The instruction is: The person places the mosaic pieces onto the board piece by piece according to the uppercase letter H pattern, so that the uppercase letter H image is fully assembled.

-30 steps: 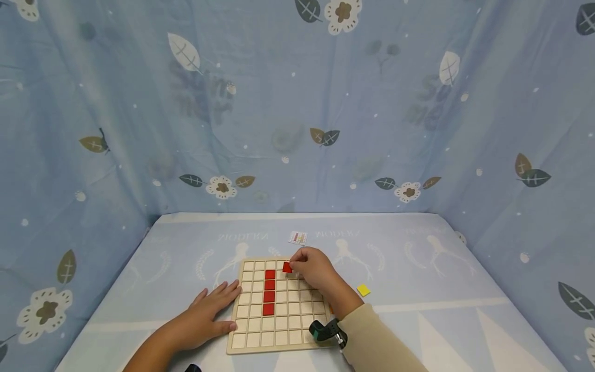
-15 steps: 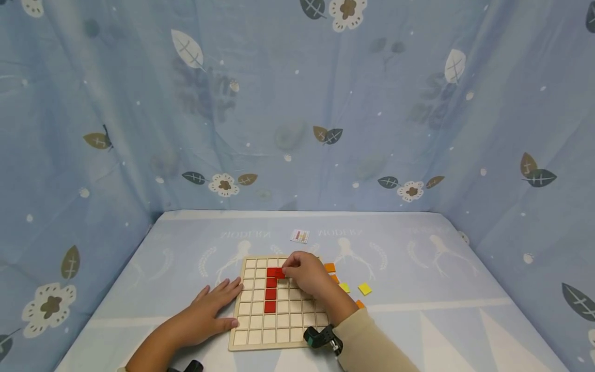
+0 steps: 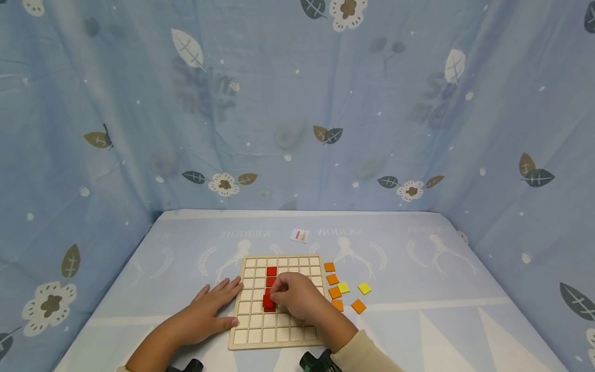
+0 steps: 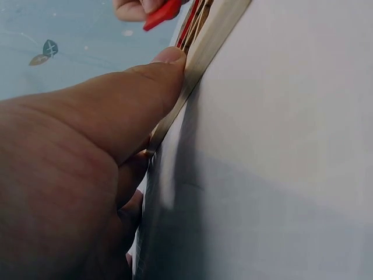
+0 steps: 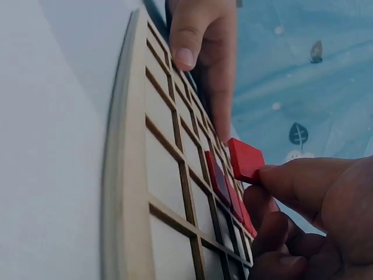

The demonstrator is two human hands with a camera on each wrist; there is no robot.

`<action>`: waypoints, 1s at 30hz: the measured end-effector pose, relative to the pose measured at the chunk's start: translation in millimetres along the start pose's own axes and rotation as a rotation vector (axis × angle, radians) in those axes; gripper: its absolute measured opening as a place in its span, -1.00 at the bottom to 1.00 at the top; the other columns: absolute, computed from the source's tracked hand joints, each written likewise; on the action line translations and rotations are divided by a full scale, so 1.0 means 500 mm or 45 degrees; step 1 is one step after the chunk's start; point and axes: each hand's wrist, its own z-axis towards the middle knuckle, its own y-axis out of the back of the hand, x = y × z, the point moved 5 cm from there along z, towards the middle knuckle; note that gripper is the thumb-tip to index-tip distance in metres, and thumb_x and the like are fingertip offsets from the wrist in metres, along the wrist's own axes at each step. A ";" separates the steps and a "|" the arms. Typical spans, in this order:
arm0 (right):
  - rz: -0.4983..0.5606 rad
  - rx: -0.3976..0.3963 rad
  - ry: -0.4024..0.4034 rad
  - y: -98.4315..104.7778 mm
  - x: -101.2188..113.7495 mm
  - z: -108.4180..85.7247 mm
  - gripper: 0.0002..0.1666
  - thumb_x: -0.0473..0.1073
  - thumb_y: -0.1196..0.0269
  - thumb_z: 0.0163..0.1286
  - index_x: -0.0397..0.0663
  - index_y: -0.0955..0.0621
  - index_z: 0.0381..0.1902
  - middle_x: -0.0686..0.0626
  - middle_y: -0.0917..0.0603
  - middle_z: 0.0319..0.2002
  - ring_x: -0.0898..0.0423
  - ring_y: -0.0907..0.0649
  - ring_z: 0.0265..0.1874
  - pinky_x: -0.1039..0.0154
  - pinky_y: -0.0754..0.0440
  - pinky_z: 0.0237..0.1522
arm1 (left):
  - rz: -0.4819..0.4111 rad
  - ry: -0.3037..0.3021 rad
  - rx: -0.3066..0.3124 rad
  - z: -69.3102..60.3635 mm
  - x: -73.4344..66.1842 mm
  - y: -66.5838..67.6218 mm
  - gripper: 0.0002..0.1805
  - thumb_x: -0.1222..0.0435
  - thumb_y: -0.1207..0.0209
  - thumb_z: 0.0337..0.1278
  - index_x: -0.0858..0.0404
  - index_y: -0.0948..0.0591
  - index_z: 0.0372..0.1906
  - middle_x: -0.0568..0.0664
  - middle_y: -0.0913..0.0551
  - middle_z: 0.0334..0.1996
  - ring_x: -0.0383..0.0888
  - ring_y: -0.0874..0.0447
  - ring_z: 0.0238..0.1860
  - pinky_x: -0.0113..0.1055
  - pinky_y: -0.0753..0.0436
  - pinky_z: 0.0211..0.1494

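A wooden grid board [image 3: 282,337] lies flat on the table. In its squares is a column of red square tiles [image 3: 271,271], partly hidden by my right hand. Between thumb and fingers, my right hand [image 3: 299,297] pinches another red tile [image 5: 246,160]. The right wrist view has this tile tilted and raised just above the board; in the head view it overlaps the column's near end. My left hand [image 3: 206,316] rests at the board's left edge, fingers spread, thumb touching the rim [image 4: 201,61].
Right of the board lie several orange tiles [image 3: 359,306] and two yellow tiles [image 3: 364,288]. Beyond the far edge is a small printed pattern card [image 3: 299,235]. Blue patterned cloth [image 3: 297,129] stands around the table's back and sides.
The right hand has carried the pinched red tile from the board's far rows towards its near rows, down along the red column. Orange tiles at the right came into view. The left hand stayed put.
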 end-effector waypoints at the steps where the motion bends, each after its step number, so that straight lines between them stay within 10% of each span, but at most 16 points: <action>1: -0.004 0.005 0.000 -0.001 0.001 -0.005 -0.83 -0.18 -0.41 0.43 0.14 -0.67 -0.38 0.08 -0.67 -0.44 0.10 -0.60 -0.46 0.24 -0.55 -0.42 | -0.002 -0.001 -0.001 0.000 0.000 0.000 0.01 -0.23 -0.28 0.27 0.10 -0.21 0.67 -0.05 -0.06 0.70 0.25 0.13 0.70 0.40 0.30 0.61; 30: -0.232 -0.109 0.057 -0.025 -0.007 -0.061 -0.70 -0.19 -0.43 0.38 0.27 -0.60 -0.50 0.22 -0.56 -0.55 0.23 -0.50 -0.55 0.32 -0.46 -0.55 | -0.030 0.001 0.011 -0.004 -0.006 0.002 0.00 -0.21 -0.30 0.27 0.11 -0.21 0.67 -0.01 -0.06 0.70 0.29 0.13 0.69 0.41 0.31 0.59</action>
